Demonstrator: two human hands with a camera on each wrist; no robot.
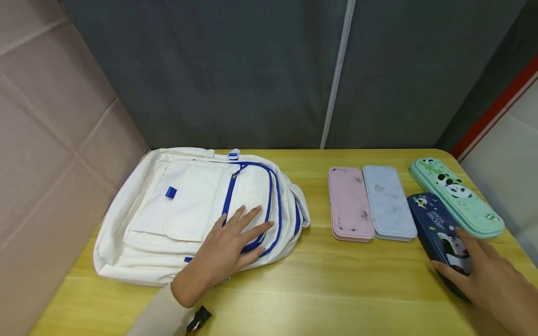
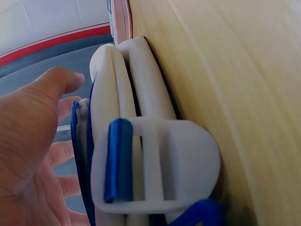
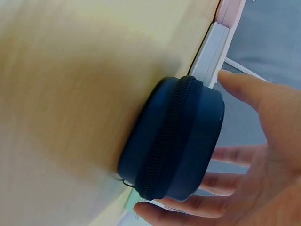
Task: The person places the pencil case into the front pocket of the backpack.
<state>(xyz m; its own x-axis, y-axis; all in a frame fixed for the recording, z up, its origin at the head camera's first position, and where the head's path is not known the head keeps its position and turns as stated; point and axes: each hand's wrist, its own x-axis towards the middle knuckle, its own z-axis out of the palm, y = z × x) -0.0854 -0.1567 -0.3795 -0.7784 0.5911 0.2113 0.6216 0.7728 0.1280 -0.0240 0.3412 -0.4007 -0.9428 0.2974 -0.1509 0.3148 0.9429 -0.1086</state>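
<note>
A white backpack (image 1: 185, 200) with blue zip trim lies flat on the table. Over its front pocket, my left hand (image 1: 229, 245) is spread with straight fingers; the left wrist view has its side buckle (image 2: 150, 165) close up. At the right, a navy pencil case (image 1: 439, 238) with a panda picture and a zip sits on the table. My right hand (image 1: 496, 275) is over the near end of that case, thumb and fingers apart. In the right wrist view the thumb stands off the case, while fingertips overlap its far side; contact there is unclear.
A pink case (image 1: 350, 205) and a pale blue case (image 1: 388, 203) lie side by side between backpack and navy case. Beyond the navy one lies a mint green panda case (image 1: 458, 198). A dark grey curtain (image 1: 231, 74) stands behind the wooden table (image 1: 315, 289).
</note>
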